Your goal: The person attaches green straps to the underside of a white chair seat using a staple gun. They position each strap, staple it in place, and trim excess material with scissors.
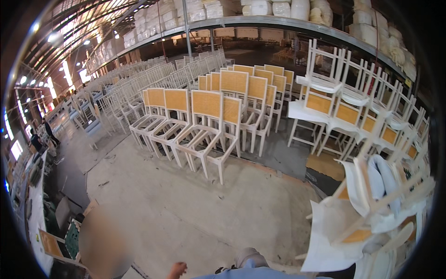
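Observation:
My left hand (177, 270) shows at the lower edge, left of my blue shirt (253, 273). Its fingers are loosely curled in, and I see nothing held in them. Part of the hand is cut off by the picture's edge. It hangs over the bare concrete floor (186, 209), apart from any furniture. My right hand is out of the picture. Ahead stand rows of pale chair frames (206, 139) with tan woven backs and open seat frames.
On the right, pale chairs (320, 93) are stacked upside down on others, with white seats (325, 237) close to me. A blurred tan rounded shape (104, 242) lies lower left, beside a chair (52, 242). Wrapped bundles fill a rack (278, 21). People (49, 130) stand far left.

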`<state>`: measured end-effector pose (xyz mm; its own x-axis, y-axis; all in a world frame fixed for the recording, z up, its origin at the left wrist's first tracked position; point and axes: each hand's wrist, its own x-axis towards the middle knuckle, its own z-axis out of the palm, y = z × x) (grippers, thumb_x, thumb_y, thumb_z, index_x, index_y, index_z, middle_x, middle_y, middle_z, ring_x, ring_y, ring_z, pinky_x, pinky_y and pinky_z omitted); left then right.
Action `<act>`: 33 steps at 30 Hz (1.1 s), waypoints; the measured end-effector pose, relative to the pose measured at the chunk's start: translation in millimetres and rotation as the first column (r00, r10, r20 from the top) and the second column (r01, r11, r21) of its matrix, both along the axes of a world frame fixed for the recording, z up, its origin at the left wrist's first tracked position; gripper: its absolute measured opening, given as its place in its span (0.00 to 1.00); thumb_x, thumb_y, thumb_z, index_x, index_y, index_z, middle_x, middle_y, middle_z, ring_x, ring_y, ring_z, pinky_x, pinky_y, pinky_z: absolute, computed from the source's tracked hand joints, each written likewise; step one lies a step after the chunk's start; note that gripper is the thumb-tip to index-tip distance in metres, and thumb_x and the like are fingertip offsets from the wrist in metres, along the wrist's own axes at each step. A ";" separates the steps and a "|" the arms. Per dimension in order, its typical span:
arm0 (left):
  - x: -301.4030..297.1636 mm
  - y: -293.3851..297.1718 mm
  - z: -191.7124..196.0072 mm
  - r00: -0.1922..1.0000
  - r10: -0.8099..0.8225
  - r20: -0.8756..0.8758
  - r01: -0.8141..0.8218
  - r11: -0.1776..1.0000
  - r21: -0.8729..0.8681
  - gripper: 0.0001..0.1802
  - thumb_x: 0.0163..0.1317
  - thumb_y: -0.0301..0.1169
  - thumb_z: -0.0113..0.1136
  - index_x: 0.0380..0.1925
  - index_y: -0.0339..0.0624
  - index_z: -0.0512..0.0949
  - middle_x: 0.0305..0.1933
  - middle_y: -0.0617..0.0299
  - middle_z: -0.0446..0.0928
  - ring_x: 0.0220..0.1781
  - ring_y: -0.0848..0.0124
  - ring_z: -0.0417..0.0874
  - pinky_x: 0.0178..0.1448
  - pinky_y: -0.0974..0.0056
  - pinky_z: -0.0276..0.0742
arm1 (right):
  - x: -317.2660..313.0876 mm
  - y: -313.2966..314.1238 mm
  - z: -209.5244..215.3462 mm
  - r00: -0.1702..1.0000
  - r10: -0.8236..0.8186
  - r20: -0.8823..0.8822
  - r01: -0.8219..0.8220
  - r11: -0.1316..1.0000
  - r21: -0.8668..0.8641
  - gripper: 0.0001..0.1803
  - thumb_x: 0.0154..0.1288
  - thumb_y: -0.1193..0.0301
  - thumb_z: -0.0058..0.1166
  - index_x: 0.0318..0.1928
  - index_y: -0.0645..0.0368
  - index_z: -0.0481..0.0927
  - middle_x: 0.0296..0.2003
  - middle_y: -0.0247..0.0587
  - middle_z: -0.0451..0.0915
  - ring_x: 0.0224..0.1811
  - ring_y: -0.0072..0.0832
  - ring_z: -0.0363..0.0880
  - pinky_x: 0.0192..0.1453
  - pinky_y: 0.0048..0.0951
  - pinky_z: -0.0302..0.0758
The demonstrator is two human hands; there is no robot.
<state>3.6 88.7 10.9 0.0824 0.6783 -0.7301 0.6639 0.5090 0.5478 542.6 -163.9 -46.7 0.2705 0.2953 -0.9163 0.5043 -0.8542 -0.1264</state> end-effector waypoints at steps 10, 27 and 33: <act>50.5 306.1 11.0 0.908 0.416 0.051 -0.411 0.907 -0.093 0.24 0.71 0.36 0.52 0.61 0.34 0.73 0.49 0.51 0.85 0.47 0.59 0.87 0.43 0.58 0.82 | 63.9 293.7 12.1 0.973 -0.230 0.029 0.231 0.973 -0.010 0.29 0.70 0.52 0.55 0.61 0.60 0.77 0.53 0.48 0.80 0.55 0.38 0.78 0.57 0.42 0.74; 98.3 718.1 -67.0 0.658 0.728 0.193 -0.666 0.682 -0.300 0.29 0.66 0.50 0.58 0.59 0.43 0.74 0.49 0.55 0.82 0.40 0.60 0.85 0.38 0.56 0.76 | 90.8 1228.6 274.1 0.967 0.193 0.169 -0.221 0.291 0.931 0.26 0.75 0.60 0.52 0.66 0.62 0.72 0.48 0.45 0.83 0.48 0.31 0.80 0.56 0.33 0.75; 154.9 871.3 -101.9 0.749 0.642 0.166 -0.560 0.746 -0.360 0.39 0.64 0.53 0.60 0.69 0.43 0.64 0.62 0.50 0.75 0.56 0.54 0.80 0.50 0.50 0.78 | 85.3 1411.5 234.6 0.659 0.120 0.743 -0.741 0.275 0.613 0.31 0.73 0.52 0.53 0.65 0.63 0.72 0.47 0.52 0.81 0.48 0.40 0.80 0.57 0.36 0.74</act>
<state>158.5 960.0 -91.0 -0.0588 0.4302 -0.9008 0.0178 0.9027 0.4299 627.9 1247.6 187.9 0.0798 0.9877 0.1345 0.9816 -0.0544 -0.1829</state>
